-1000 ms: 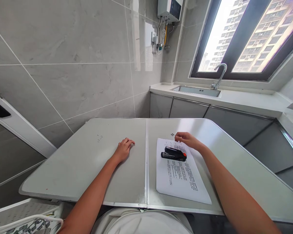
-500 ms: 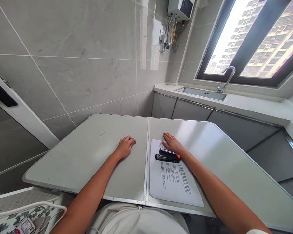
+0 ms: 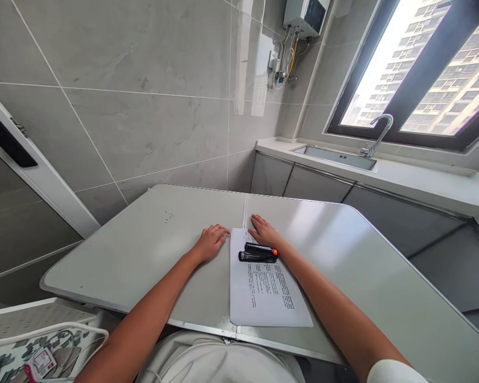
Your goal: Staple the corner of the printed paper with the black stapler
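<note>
A white printed sheet (image 3: 263, 311) lies over the seam of the folding table; whether it is one sheet or a stack I cannot tell. On its upper part rests a black stapler (image 3: 257, 256) with an orange tip, lying on its side. My right hand (image 3: 265, 234) is laid flat by the sheet's top edge, fingers stretched out, its wrist beside the stapler. To the left, my left hand (image 3: 211, 242) rests on the table with its fingers extended, the tips at or very near the sheet's upper left corner. Neither hand grips anything.
Several tiny dark bits, like staples (image 3: 168, 217), lie on the left half of the table (image 3: 115, 260). A white basket (image 3: 83, 325) with cables stands at lower left. Behind on the right are a counter with a sink (image 3: 337, 157) and faucet (image 3: 379, 135).
The sheet with the stapler on it has slid left across the table seam, together with my right hand. My left hand has shifted slightly right, its fingers straighter, up to the sheet's corner.
</note>
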Motion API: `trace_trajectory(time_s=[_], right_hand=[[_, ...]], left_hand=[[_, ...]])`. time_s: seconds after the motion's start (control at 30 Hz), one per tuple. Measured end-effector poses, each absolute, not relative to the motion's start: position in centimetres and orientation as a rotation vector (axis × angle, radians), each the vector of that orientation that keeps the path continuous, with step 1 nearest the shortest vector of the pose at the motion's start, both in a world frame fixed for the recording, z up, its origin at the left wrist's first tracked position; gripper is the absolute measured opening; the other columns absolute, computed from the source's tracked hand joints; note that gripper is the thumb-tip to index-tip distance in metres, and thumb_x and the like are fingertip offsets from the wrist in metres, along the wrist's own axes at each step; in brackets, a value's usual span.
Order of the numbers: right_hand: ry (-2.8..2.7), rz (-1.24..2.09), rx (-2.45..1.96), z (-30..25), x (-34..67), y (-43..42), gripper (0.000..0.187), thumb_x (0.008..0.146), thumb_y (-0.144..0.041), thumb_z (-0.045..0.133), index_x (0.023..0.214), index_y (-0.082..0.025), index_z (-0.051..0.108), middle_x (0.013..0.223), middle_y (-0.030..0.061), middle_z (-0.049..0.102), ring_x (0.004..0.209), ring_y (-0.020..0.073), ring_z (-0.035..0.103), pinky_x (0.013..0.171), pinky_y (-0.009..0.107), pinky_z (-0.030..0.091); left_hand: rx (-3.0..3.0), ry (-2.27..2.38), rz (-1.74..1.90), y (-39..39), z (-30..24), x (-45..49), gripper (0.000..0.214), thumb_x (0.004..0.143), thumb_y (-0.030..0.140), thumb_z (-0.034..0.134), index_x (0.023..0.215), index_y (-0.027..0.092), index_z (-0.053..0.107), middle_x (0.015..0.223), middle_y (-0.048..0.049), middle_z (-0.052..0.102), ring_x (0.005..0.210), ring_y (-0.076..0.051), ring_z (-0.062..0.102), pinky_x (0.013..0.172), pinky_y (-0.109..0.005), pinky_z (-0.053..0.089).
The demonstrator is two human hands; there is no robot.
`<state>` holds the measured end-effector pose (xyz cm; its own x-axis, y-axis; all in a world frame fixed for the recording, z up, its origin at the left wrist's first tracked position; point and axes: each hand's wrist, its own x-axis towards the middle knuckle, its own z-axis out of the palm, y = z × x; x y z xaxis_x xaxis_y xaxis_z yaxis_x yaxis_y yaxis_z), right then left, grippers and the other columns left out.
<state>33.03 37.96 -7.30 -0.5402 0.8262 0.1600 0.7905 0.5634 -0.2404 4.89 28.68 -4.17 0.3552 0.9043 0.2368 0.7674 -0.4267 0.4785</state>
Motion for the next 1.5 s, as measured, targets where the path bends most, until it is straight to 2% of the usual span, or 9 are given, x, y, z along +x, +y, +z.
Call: trace_trajectory(time_s=[0.4,0.8,1.0,1.13,1.2,1.27,1.37,1.43,1.5], right_hand=[[-2.561,0.236,-1.215,-7.9,27.6,36.7,0.067,0.105,-0.047,0.038,0.158,-0.006,0.037,0.166,0.0191,0.032,0.157,0.0324,0.023,0.127,0.049,0.025],[-2.544,0.292,-1.331,-6.7,18.4,37.1,0.072,0.107,-0.051,0.031,0.16,-0.003,0.031,0.169,0.0225,0.022,0.158,0.0367,0.015,0.126,0.058,0.013],[-2.532,0.385,-1.326,-6.7,13.9,38.0,0.07,0.107,-0.054,0.028,0.163,-0.012,0.026,0.171,0.0188,0.017,0.16,0.0337,0.009,0.124,0.064,0.007],[-2.534,0.368,-1.29,-6.1,13.6,37.9,0.068,0.106,-0.049,0.031,0.162,-0.011,0.025,0.171,0.0182,0.017,0.16,0.0333,0.007,0.124,0.063,0.011],[-2.477,0.315,-1.269,-5.4,14.2,37.9,0.066,0.105,-0.045,0.035,0.162,-0.014,0.027,0.171,0.0154,0.022,0.159,0.0316,0.015,0.123,0.056,0.02],[-2.372,0.247,-1.321,-4.5,15.5,38.1,0.057,0.105,-0.041,0.034,0.155,-0.016,0.041,0.162,0.0136,0.042,0.15,0.0282,0.035,0.116,0.044,0.035],[-2.274,0.218,-1.498,-3.4,19.5,38.9,0.048,0.105,-0.033,0.026,0.119,-0.017,0.07,0.115,0.0148,0.074,0.112,0.0268,0.064,0.088,0.035,0.049],[-2.266,0.207,-1.587,-3.1,23.4,39.4,0.046,0.101,-0.03,0.031,0.094,-0.016,0.074,0.088,0.0153,0.074,0.095,0.0281,0.066,0.075,0.033,0.046],[-2.261,0.178,-1.659,-3.1,27.9,39.3,0.041,0.097,-0.03,0.038,0.081,-0.017,0.073,0.078,0.0144,0.071,0.087,0.0279,0.065,0.067,0.032,0.042]], left_hand=[[2.255,1.618,0.78,29.3,-4.2,3.8,0.028,0.1,0.019,0.045,0.114,0.024,0.069,0.12,-0.0069,0.065,0.112,-0.023,0.059,0.103,-0.042,0.045],[2.017,1.891,1.028,30.3,-3.8,0.9,0.028,0.091,0.011,0.051,0.104,0.023,0.073,0.116,-0.0071,0.065,0.111,-0.023,0.062,0.104,-0.041,0.048],[1.737,2.113,1.235,30.3,-1.8,-3.8,0.03,0.089,0.008,0.046,0.095,0.021,0.073,0.112,-0.0074,0.069,0.097,-0.021,0.066,0.098,-0.035,0.051],[1.539,2.258,1.171,30.1,-2.0,-5.1,0.032,0.085,0.007,0.046,0.094,0.021,0.074,0.112,-0.008,0.072,0.099,-0.021,0.067,0.092,-0.033,0.051],[1.506,2.276,1.149,30.1,-2.3,-5.2,0.032,0.083,0.006,0.047,0.093,0.021,0.074,0.111,-0.0077,0.074,0.1,-0.022,0.068,0.091,-0.033,0.051],[1.506,2.29,1.117,29.9,-2.5,-5.1,0.032,0.081,0.007,0.05,0.092,0.021,0.075,0.109,-0.0075,0.076,0.1,-0.023,0.069,0.088,-0.033,0.051],[1.49,2.306,1.033,29.8,-2.5,-5.1,0.029,0.08,0.008,0.052,0.087,0.022,0.077,0.101,-0.0073,0.078,0.095,-0.024,0.07,0.082,-0.032,0.051],[1.462,2.305,0.986,29.7,-2.5,-5.2,0.028,0.079,0.008,0.053,0.083,0.023,0.077,0.095,-0.007,0.078,0.09,-0.024,0.07,0.078,-0.032,0.05],[1.446,2.303,0.965,29.7,-2.6,-5.3,0.027,0.077,0.009,0.055,0.08,0.023,0.077,0.092,-0.0069,0.078,0.088,-0.025,0.07,0.075,-0.032,0.05]])
